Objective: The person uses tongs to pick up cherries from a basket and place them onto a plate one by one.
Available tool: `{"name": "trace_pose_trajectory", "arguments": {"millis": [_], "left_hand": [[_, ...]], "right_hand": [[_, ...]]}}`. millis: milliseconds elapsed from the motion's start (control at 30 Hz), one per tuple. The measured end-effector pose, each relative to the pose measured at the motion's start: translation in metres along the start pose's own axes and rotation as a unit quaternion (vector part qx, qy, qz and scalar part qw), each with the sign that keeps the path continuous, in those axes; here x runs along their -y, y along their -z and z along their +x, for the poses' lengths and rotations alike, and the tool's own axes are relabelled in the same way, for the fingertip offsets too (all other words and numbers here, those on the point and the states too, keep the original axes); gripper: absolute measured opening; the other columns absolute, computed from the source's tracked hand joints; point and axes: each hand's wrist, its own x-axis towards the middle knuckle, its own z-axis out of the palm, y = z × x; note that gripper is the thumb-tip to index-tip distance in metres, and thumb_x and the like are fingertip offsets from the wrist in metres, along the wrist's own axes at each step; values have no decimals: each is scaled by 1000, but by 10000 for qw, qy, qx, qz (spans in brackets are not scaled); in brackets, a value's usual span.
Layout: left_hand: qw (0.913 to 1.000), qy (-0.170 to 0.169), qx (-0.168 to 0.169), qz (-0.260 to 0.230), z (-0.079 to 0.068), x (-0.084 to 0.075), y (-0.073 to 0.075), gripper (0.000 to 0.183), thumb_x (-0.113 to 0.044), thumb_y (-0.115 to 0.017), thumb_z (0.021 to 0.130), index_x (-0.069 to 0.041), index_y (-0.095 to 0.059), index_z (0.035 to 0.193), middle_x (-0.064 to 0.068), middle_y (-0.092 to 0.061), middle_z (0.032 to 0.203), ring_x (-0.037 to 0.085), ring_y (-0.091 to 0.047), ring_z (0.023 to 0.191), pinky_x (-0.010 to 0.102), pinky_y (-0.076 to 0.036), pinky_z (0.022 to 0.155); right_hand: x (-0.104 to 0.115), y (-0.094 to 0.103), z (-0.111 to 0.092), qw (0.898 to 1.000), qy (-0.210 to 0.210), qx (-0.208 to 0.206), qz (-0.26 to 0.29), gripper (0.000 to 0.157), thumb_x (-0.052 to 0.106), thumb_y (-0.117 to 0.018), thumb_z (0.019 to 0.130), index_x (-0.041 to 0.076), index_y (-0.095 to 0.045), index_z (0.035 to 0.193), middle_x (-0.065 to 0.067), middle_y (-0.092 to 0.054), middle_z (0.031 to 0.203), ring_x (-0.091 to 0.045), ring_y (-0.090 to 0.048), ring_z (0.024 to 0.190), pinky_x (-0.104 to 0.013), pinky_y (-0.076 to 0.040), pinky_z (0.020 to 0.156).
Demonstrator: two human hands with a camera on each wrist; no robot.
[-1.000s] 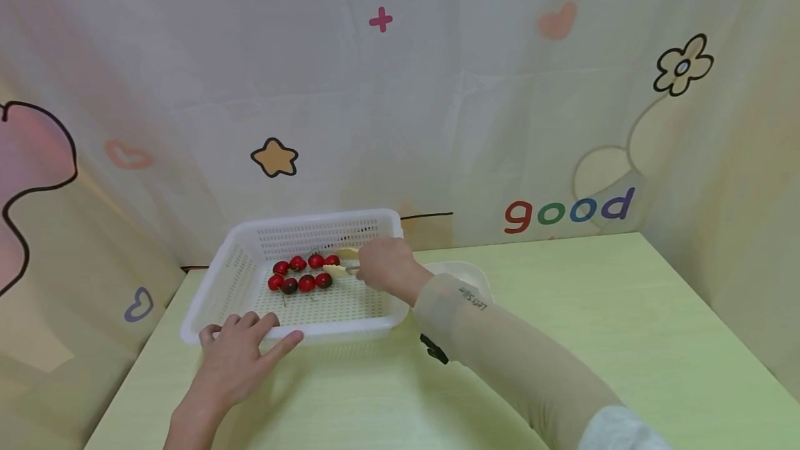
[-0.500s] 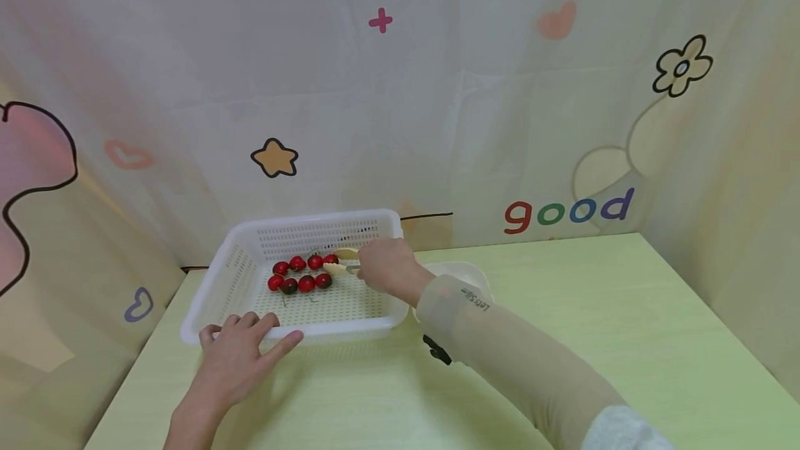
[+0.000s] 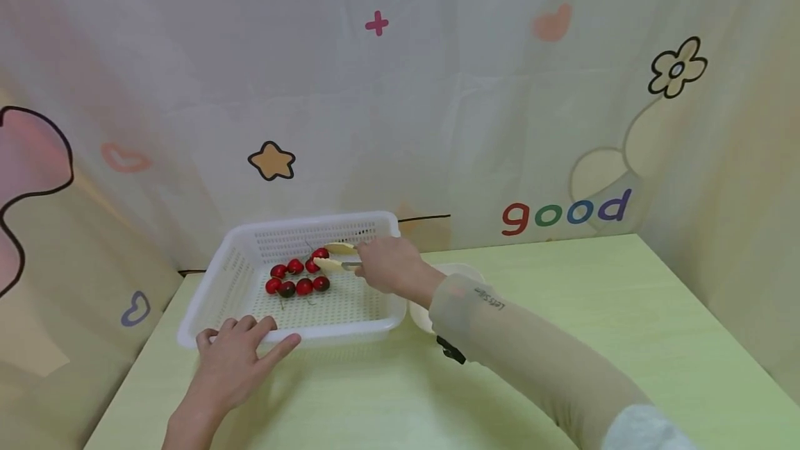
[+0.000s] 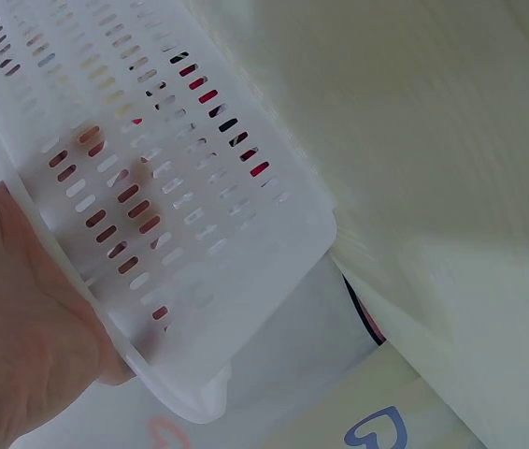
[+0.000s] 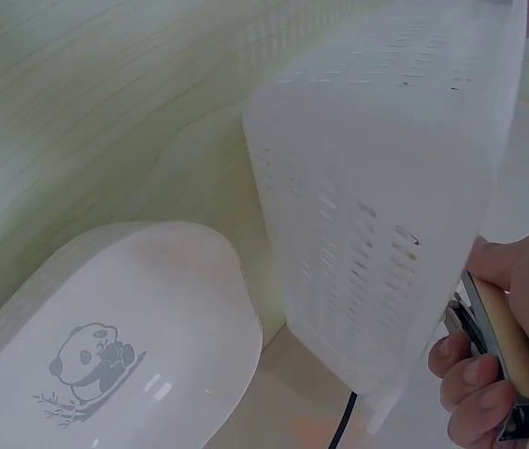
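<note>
A white slotted plastic basket (image 3: pixel 350 328) stands on the table with several red cherries (image 3: pixel 304 287) in it, lying in two rough rows. My left hand (image 3: pixel 234 363) grips its front rim; through the slots in the left wrist view the fingers show on the inner side. My right hand (image 3: pixel 390 266) holds tongs (image 3: pixel 331 264) with pale tips, reaching over the basket's right side. The tong tips are spread around a cherry (image 3: pixel 321 253) at the right end of the back row, which sits slightly higher than the others. In the right wrist view the fingers wrap the tongs' handle (image 5: pixel 506 337).
Right beside the basket is a white bowl (image 5: pixel 180 318) with a panda print, partly hidden under my right forearm in the head view. The pale table (image 3: pixel 562 311) extends to the right, and a patterned curtain (image 3: pixel 437 123) hangs behind.
The tongs have moved a little left and up, and the right-end cherry of the back row has shifted up and left with them. My left hand keeps its place on the rim.
</note>
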Motion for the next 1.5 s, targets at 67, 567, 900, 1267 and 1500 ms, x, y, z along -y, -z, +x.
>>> {"name": "trace_pose_trajectory", "arguments": {"millis": [67, 567, 900, 1267, 1500], "left_hand": [[10000, -10, -21, 1, 0, 0, 0, 57, -70, -53, 96, -18, -70, 113, 4, -62, 99, 35, -56, 98, 71, -27, 89], [10000, 11, -31, 22, -1, -1, -2, 58, -70, -52, 97, -17, -69, 114, 7, -63, 103, 37, -56, 100, 71, -26, 89], [10000, 49, -1, -1, 0, 0, -2, 60, -71, -51, 97, -17, -69, 114, 7, -64, 104, 38, -56, 102, 72, -25, 90], [9999, -37, -100, -42, -2, -1, -2, 58, -69, -53, 97, -16, -70, 113, 7, -63, 101, 38, -56, 99, 70, -25, 89], [9999, -54, -128, -50, -2, 0, -2, 57, -69, -53, 97, -16, -70, 113, 6, -62, 100, 37, -56, 98, 70, -26, 89]], "right_hand": [[-2, 1, -2, 10000, 48, -49, 1, 41, 48, -57, 104, 19, -62, 134, 2, -66, 91, -14, -54, 65, -30, -45, 51], [-29, 3, -21, 9982, 162, -250, 518, 51, 49, -55, 105, 22, -51, 148, -1, -68, 96, -14, -54, 62, -28, -38, 48], [-46, 0, -33, 9988, 201, -343, 285, 55, 52, -49, 106, 20, -46, 152, 1, -58, 77, -12, -46, 54, -26, -31, 46], [-62, 3, -51, 9951, 311, -621, 708, 55, 50, -53, 106, 18, -49, 150, -1, -62, 89, -16, -56, 66, -30, -42, 53], [-74, 1, -69, 9910, 518, -961, 774, 56, 47, -54, 106, 15, -49, 151, -4, -64, 88, -17, -58, 68, -33, -44, 54]]}}
